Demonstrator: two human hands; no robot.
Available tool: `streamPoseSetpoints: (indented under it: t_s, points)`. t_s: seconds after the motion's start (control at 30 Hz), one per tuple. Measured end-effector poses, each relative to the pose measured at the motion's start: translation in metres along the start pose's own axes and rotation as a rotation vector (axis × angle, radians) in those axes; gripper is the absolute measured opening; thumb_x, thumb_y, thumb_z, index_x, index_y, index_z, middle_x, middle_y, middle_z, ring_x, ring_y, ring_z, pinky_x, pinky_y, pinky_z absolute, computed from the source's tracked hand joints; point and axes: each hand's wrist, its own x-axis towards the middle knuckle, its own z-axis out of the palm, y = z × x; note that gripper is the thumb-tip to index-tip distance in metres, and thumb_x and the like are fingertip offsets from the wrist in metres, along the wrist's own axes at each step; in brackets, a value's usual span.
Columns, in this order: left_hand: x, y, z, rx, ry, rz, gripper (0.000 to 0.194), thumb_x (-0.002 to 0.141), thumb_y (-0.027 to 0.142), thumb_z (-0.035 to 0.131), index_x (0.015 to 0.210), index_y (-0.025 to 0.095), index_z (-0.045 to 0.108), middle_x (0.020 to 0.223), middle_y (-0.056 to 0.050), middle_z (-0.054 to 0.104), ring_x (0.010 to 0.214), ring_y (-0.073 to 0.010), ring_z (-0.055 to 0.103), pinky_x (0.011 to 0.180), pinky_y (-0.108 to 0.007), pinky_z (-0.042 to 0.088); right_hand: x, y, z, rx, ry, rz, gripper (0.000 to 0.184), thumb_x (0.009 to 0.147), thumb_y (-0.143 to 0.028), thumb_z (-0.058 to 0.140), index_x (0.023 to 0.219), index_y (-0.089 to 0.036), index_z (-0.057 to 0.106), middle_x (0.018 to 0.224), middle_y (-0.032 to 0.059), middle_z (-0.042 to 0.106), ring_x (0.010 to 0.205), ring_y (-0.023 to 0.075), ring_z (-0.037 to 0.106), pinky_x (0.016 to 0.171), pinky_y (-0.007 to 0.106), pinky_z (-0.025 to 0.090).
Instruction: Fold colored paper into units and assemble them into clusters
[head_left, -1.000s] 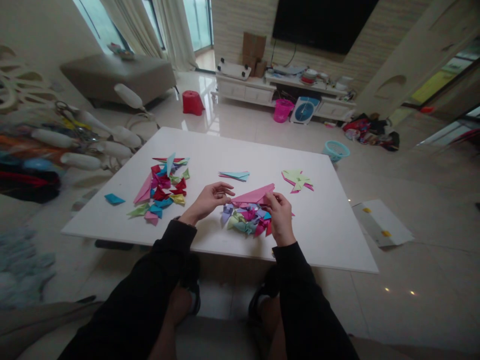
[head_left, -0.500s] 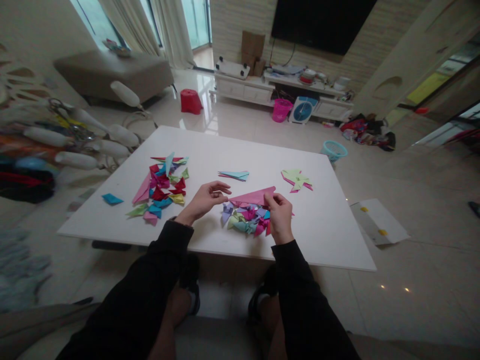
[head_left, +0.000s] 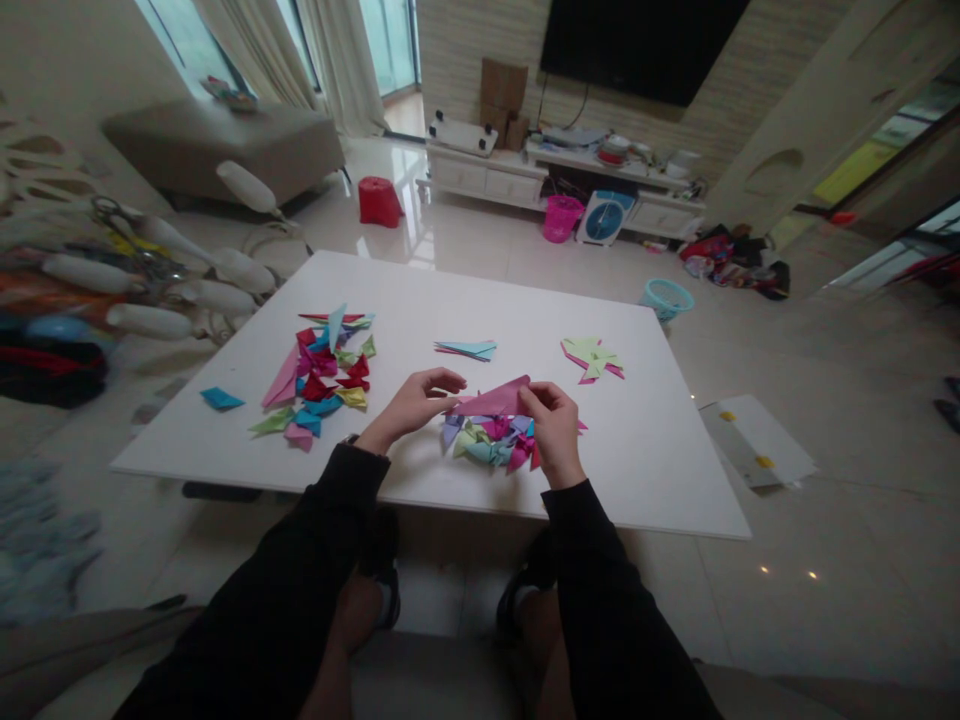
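A pink folded paper (head_left: 491, 400) is held up over the near middle of the white table (head_left: 630, 480). My right hand (head_left: 553, 425) pinches its right end between thumb and fingers. At the narrow left tip, my left hand (head_left: 416, 400) grips with thumb and a finger, the other fingers curved above. Just below the paper lies a pile of folded paper pieces (head_left: 491, 445) in purple, green, teal and magenta, partly hidden by the paper and my right hand.
On the table's left is another pile of coloured folded pieces (head_left: 319, 385), with a blue piece (head_left: 222, 399) apart. Flat blue folded strips (head_left: 469, 350) lie behind my hands. A green and pink star-like paper shape (head_left: 592, 358) lies right. A teal basket (head_left: 666, 298) stands beyond the table.
The pink paper's right end has swung slightly left and tilted up, my right hand moving with it. My left hand stays at the left tip. The view shifted slightly.
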Motion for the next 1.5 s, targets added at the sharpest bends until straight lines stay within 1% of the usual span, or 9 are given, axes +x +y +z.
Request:
streamPoseSetpoints:
  t_s: [0.1,0.2,0.3,0.47,0.77,1.0,1.17,1.33,1.5]
  points:
    - [-0.001,0.003,0.018,-0.041,0.007,0.039,0.034,0.075,0.035,0.081,0.1,0.013,0.074,0.106,-0.012,0.075,0.097,-0.0221,0.07,0.089,-0.037,0.056,-0.004,-0.001,0.005,-0.077,-0.088,-0.045,0.02,0.075,-0.04,0.076,0.078,-0.02,0.072,0.074,0.0011,0.071,0.071,0.0173,0.063,0.07,0.031,0.05]
    - [-0.002,0.005,0.035,-0.134,-0.029,0.047,0.037,0.075,0.039,0.082,0.1,0.013,0.074,0.101,-0.011,0.076,0.091,-0.0213,0.071,0.086,-0.036,0.057,-0.007,-0.002,0.01,-0.117,-0.152,-0.057,0.019,0.077,-0.039,0.074,0.079,-0.02,0.074,0.075,0.0019,0.073,0.071,0.0185,0.065,0.07,0.032,0.051]
    - [-0.003,0.006,0.043,-0.163,-0.033,0.049,0.033,0.076,0.04,0.08,0.093,0.012,0.075,0.091,-0.009,0.076,0.082,-0.0192,0.07,0.08,-0.033,0.056,-0.01,-0.005,0.013,-0.138,-0.182,-0.047,0.02,0.076,-0.04,0.076,0.079,-0.02,0.075,0.075,0.0028,0.074,0.072,0.0198,0.067,0.069,0.032,0.052]
    - [-0.004,0.005,0.041,-0.091,0.005,0.067,0.028,0.077,0.039,0.079,0.085,0.012,0.075,0.082,-0.007,0.075,0.075,-0.0173,0.068,0.073,-0.029,0.054,-0.011,-0.01,0.014,-0.136,-0.175,-0.075,0.02,0.075,-0.04,0.078,0.08,-0.02,0.074,0.078,0.0032,0.074,0.074,0.0193,0.067,0.069,0.031,0.052]
    - [-0.003,0.004,0.038,-0.07,-0.066,0.047,0.02,0.075,0.032,0.076,0.081,0.013,0.074,0.078,-0.005,0.074,0.073,-0.0183,0.067,0.071,-0.03,0.053,-0.012,-0.008,0.014,-0.152,-0.167,-0.088,0.02,0.077,-0.04,0.073,0.077,-0.021,0.068,0.074,0.0008,0.068,0.071,0.0172,0.062,0.065,0.029,0.048]
    - [-0.003,0.004,0.037,-0.039,-0.064,0.049,0.018,0.074,0.029,0.075,0.082,0.014,0.074,0.079,-0.005,0.074,0.075,-0.0192,0.067,0.073,-0.031,0.054,-0.012,-0.004,0.012,-0.172,-0.199,-0.097,0.02,0.081,-0.039,0.069,0.076,-0.02,0.067,0.073,-0.0003,0.066,0.071,0.0162,0.058,0.067,0.028,0.044]
    - [-0.002,0.001,0.037,-0.051,-0.084,0.071,0.018,0.075,0.03,0.075,0.082,0.013,0.075,0.081,-0.006,0.074,0.077,-0.0191,0.067,0.077,-0.032,0.053,-0.011,0.0,0.014,-0.139,-0.213,-0.078,0.023,0.082,-0.041,0.067,0.073,-0.02,0.064,0.071,-0.0018,0.061,0.069,0.0146,0.054,0.066,0.028,0.042]
    - [-0.003,0.001,0.038,-0.072,-0.097,0.061,0.02,0.076,0.031,0.075,0.083,0.013,0.074,0.08,-0.006,0.073,0.075,-0.0189,0.066,0.074,-0.032,0.052,-0.011,0.002,0.015,-0.07,-0.206,-0.037,0.023,0.081,-0.042,0.067,0.073,-0.021,0.063,0.071,-0.002,0.061,0.069,0.0143,0.055,0.067,0.027,0.044]
    - [-0.003,-0.001,0.036,-0.066,-0.084,0.055,0.018,0.076,0.031,0.075,0.082,0.014,0.074,0.079,-0.006,0.073,0.075,-0.0188,0.067,0.073,-0.031,0.052,-0.009,0.001,0.013,-0.019,-0.129,0.005,0.021,0.082,-0.041,0.063,0.078,-0.021,0.065,0.077,0.0003,0.066,0.071,0.0151,0.059,0.066,0.028,0.046]
